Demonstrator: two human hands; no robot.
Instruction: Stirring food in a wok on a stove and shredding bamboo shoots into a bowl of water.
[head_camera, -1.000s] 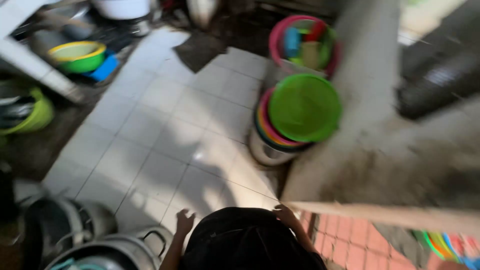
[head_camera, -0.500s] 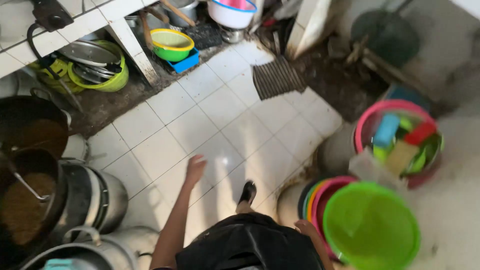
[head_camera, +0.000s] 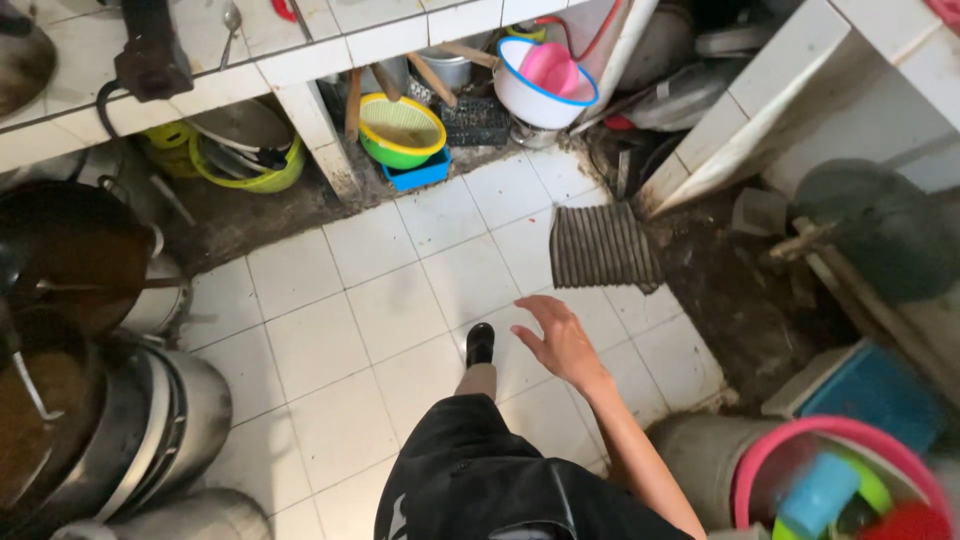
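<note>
The right hand (head_camera: 562, 340) hangs out over the white tiled floor (head_camera: 330, 330), palm down, its fingers (head_camera: 528, 305) spread and empty; it touches nothing, and the nearest thing is the ribbed grey mat (head_camera: 600, 245) lying just ahead of it at the floor's right edge; the left hand is out of view. A black shoe (head_camera: 480, 343) stands on the tiles just left of the hand. The bare tiles form an open strip through the middle; on the left it is hemmed by big metal pots (head_camera: 150, 440), two of them holding brown liquid; along the top it ends at the tiled worktop (head_camera: 300, 55), under which sit a yellow-green bowl (head_camera: 402, 130), a blue tray (head_camera: 420, 172) and a white basin (head_camera: 540, 90) with a pink bowl inside; to the right the tiles break off into dark dirty ground (head_camera: 740, 290); a pink-rimmed tub (head_camera: 830, 480) of coloured plastic things crowds the lower right corner.
</note>
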